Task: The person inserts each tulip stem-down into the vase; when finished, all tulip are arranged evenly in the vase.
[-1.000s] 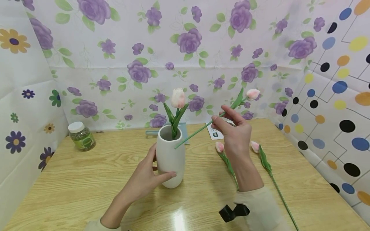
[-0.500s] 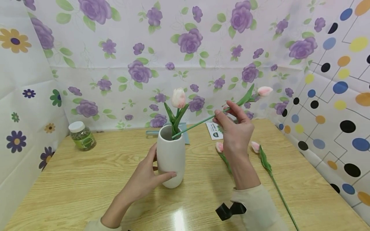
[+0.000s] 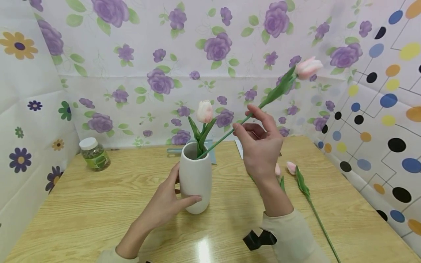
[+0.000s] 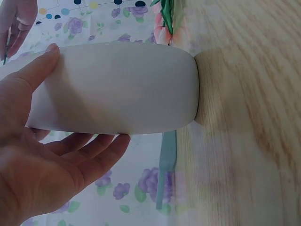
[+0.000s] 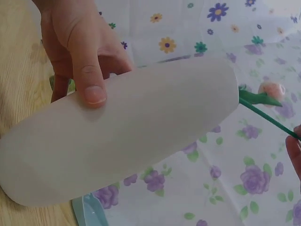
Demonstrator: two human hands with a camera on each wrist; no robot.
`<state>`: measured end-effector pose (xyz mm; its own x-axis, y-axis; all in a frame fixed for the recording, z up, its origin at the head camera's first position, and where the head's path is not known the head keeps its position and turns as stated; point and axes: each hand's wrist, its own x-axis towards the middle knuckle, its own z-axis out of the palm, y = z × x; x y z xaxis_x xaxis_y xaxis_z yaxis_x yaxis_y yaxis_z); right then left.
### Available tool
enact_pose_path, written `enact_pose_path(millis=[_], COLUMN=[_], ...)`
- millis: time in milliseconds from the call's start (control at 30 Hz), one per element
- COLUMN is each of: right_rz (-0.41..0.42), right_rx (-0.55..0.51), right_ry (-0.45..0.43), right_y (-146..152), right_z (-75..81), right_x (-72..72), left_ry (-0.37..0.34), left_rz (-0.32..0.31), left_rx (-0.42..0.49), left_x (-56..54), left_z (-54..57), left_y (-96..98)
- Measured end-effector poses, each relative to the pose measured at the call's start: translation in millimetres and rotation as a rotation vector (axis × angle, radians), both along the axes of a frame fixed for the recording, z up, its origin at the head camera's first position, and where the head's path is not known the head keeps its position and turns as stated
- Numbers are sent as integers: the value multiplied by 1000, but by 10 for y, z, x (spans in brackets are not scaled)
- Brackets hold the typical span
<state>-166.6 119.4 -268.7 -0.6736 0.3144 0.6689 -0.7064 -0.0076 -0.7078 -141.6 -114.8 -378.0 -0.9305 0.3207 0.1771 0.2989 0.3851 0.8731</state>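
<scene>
A white vase (image 3: 196, 182) stands upright on the wooden table, gripped by my left hand (image 3: 164, 204). In the left wrist view, the thumb lies on one side of the vase and the fingers on the other. One pink-white tulip (image 3: 204, 111) rises from its mouth. My right hand (image 3: 263, 142) pinches the green stem of a second tulip (image 3: 308, 68) between thumb and fingertips. That stem slants down to the left, its lower end inside the vase's mouth; the bloom points up and right. In the right wrist view, the stem (image 5: 268, 116) crosses the rim beside the first tulip's leaf.
Right of the vase, a tulip (image 3: 302, 186) lies on the table (image 3: 98, 208); another (image 3: 282, 183) is mostly hidden behind my right wrist. A lidded jar (image 3: 94, 157) stands back left. Behind the vase lie a light-blue flat item (image 3: 210, 153) and a white card (image 3: 239, 148).
The stem end has gone from in front of the vase into its mouth. My right hand has risen slightly and the held tulip has tilted more upright. The left hand stays on the vase.
</scene>
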Motion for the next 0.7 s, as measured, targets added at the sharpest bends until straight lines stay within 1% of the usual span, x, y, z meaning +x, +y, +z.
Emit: enact_pose_path(millis=[67,167,300,600,700], right_rz=[-2,7,31,68,80], right_rx=[67,154,223,379,429], right_ry=[15,12,3,71,71], right_y=[-37,-86,-128,-164,-178], right_z=[21,29,14,-15,-24], right_x=[27,67,96,104,108], left_ry=[-6,-11,-13,-14,-14], left_rz=[2,4,6,6,6], left_rx=[1,-1,-6,-7,-2], left_x=[1,1,0,-7,-11], left_z=[7,12,8,10,3], left_y=[3,7,6,8,5])
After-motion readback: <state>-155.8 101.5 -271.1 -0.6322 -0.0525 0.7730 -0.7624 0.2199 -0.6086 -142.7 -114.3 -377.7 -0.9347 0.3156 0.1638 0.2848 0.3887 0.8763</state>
